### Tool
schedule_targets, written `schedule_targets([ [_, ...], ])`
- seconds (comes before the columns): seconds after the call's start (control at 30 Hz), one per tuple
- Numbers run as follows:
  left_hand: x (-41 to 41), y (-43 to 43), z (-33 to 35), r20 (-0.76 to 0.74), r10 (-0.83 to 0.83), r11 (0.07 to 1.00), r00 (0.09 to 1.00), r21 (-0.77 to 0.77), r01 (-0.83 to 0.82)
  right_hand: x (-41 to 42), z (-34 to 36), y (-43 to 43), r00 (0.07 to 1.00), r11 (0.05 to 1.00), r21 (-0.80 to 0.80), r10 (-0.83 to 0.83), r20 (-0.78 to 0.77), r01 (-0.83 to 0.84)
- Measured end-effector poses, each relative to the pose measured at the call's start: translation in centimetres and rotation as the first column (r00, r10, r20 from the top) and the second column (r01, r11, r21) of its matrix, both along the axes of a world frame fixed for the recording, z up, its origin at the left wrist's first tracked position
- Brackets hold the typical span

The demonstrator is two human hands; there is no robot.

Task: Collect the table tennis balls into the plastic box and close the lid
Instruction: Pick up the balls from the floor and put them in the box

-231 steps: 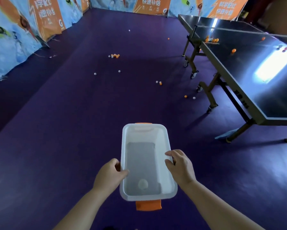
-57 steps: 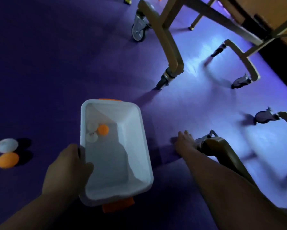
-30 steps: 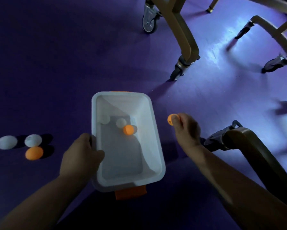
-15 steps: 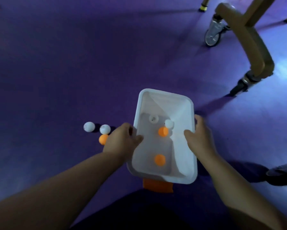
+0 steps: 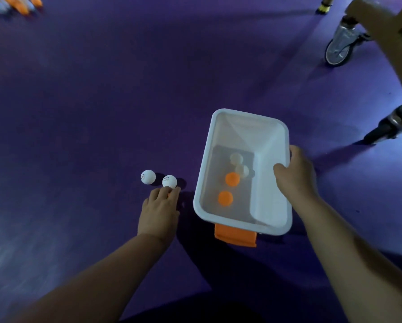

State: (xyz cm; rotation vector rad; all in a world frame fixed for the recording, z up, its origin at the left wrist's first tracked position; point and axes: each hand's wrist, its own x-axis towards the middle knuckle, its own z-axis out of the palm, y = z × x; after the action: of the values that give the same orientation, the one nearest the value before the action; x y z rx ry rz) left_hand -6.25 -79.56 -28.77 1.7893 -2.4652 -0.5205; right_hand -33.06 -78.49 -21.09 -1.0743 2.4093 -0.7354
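The white plastic box [image 5: 274, 145] is open, with an orange latch [image 5: 235, 236] at its near end. Inside lie two orange balls [image 5: 232, 179] and two white balls [image 5: 236, 158]. My right hand [image 5: 293, 178] grips the box's right rim. My left hand [image 5: 159, 208] is down on the floor left of the box, fingers curled over an orange ball [image 5: 168, 196] of which only a sliver shows. Two white balls [image 5: 148, 176] lie on the floor just beyond its fingertips, the nearer one [image 5: 169, 181] touching them. No lid is in view.
The floor is purple. The table's tan leg [image 5: 386, 43] with caster wheels [image 5: 337, 47] stands at the upper right, another caster [image 5: 391, 123] beside it. Several blurred orange and white balls [image 5: 16, 3] lie at the far upper left.
My left hand has let go of the box's left rim and dropped onto the orange ball on the floor. My right hand still holds the right rim. The view has shifted slightly left.
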Motion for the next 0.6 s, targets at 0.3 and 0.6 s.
schedule_targets([
  [0.3,2.5,0.0,-1.1,-0.178,0.228,0.972,0.957,0.098,-0.214,8.1,2.1,-0.6,0.912,0.865,-0.402,0.137,-0.387,-0.300],
  [0.6,7.2,-3.2,2.1,-0.431,0.573,0.799,0.697,0.105,-0.592,21.0,-1.6,-6.9,0.812,0.812,0.036,0.581,0.051,-0.583],
])
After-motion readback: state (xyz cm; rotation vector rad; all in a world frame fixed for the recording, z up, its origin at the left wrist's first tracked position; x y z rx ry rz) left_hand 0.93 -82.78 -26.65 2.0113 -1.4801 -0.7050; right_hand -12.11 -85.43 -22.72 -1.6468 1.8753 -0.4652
